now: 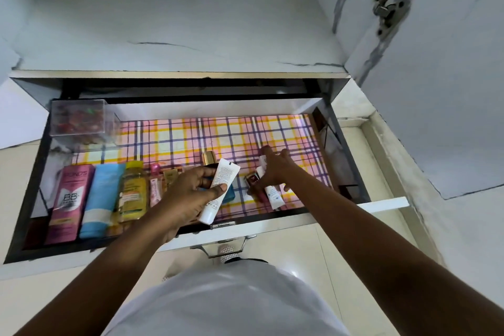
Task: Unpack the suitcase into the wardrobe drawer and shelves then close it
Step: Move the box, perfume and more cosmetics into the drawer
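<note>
The wardrobe drawer (313,219) stands pulled out, lined with pink and yellow checked paper. My left hand (188,196) is inside it, shut on a white tube (222,185) and a blue-topped bottle with a gold cap (208,158). My right hand (272,169) reaches down to the right of it, fingers spread over a small dark red bottle (252,180) and small white tubes (274,195) lying on the liner. Along the drawer's left side lie a pink box (69,202), a blue tube (99,199) and a yellow bottle (132,191). The suitcase is out of view.
A clear plastic box (79,117) with small red items sits in the drawer's back left corner. Above the drawer is a bare marble-patterned shelf (177,27). The wardrobe door (436,76) hangs open on the right. The drawer handle (223,247) points at my body.
</note>
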